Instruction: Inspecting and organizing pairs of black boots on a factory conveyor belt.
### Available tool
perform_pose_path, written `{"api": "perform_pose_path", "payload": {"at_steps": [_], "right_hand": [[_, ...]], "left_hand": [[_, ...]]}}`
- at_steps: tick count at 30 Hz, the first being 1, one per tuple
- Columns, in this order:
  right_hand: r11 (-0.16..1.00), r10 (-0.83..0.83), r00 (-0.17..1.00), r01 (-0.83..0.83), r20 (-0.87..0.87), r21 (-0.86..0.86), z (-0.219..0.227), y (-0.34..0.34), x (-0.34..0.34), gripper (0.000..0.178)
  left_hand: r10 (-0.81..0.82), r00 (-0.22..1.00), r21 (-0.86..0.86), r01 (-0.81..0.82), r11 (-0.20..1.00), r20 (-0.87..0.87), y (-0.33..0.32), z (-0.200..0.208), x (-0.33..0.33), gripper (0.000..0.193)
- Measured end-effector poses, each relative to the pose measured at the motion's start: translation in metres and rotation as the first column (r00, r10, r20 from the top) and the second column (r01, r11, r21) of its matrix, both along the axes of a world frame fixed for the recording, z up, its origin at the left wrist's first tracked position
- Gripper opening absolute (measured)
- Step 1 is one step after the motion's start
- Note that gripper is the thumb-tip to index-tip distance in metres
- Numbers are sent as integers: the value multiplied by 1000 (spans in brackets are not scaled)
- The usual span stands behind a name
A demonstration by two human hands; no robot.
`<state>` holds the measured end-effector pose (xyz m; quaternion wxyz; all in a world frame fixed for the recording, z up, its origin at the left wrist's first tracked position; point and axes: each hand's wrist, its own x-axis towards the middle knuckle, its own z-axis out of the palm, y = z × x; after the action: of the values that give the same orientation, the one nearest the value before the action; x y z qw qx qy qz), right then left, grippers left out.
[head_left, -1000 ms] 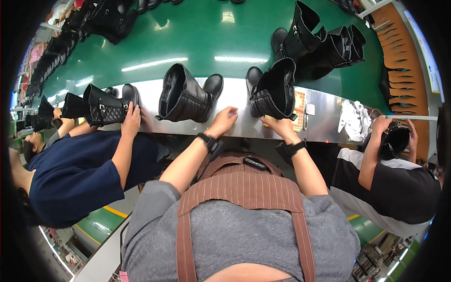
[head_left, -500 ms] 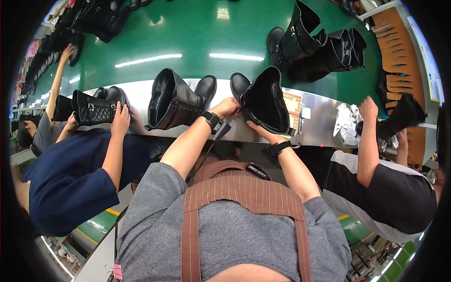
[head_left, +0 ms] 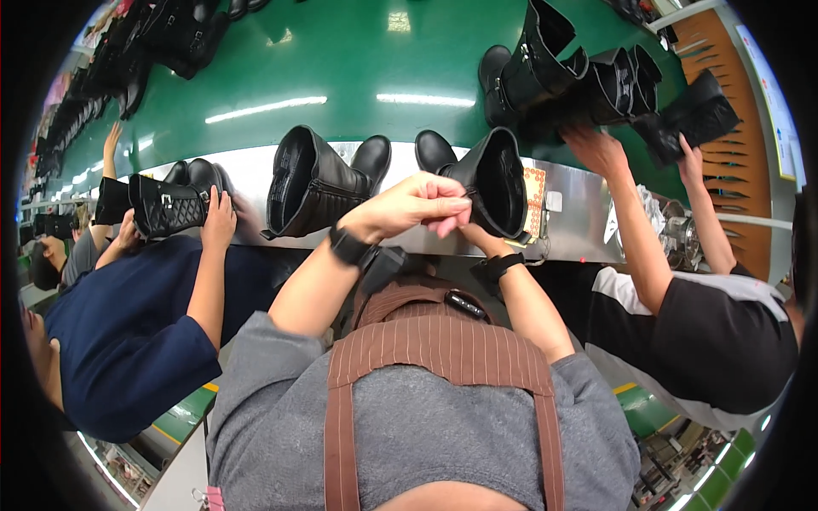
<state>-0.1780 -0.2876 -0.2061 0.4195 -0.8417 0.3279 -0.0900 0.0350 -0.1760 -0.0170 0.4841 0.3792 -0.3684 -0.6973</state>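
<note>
A tall black boot stands on the metal-topped bench edge in front of me, its shaft opening facing me and its rounded toe pointing away. My left hand is raised by the near left side of its shaft, thumb and fingers pinched together. Whatever is in that pinch is too small or hidden to make out. My right hand grips the lower near side of the same shaft, its fingers partly behind the leather. To the left, a second black boot with a side zip stands with no hand on it.
A green conveyor belt runs beyond the metal strip. Black buckled boots stand on it at right. A co-worker at left handles a quilted boot; another at right holds a black boot. An orange-dotted sheet lies beside my boot.
My left hand has lifted from beside the boot's foot toward me, still pinched. My right hand stays at the shaft, now slightly turned. The right co-worker has moved a boot over the belt.
</note>
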Motion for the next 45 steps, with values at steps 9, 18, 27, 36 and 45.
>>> {"api": "perform_pose_path", "payload": {"at_steps": [9,18,27,36,45], "right_hand": [[845,71,979,42,-191,533,10,-10,-3,58],[870,106,935,78,-339,487,29,-14,13,69],[789,-251,945,74,210,610,100,44,60,51],[459,-433,859,-50,273,887,158,42,71,33],[629,-177,935,-134,308,766,167,40,50,40]], "left_hand": [[-66,897,256,-54,965,438,54,-7,-14,33],[456,514,-32,-637,770,727,161,-125,31,73],[795,495,81,-862,500,350,114,-103,9,38],[859,502,205,-834,512,-102,96,-20,14,35],[785,616,-10,-786,618,65,97,0,3,39]]}}
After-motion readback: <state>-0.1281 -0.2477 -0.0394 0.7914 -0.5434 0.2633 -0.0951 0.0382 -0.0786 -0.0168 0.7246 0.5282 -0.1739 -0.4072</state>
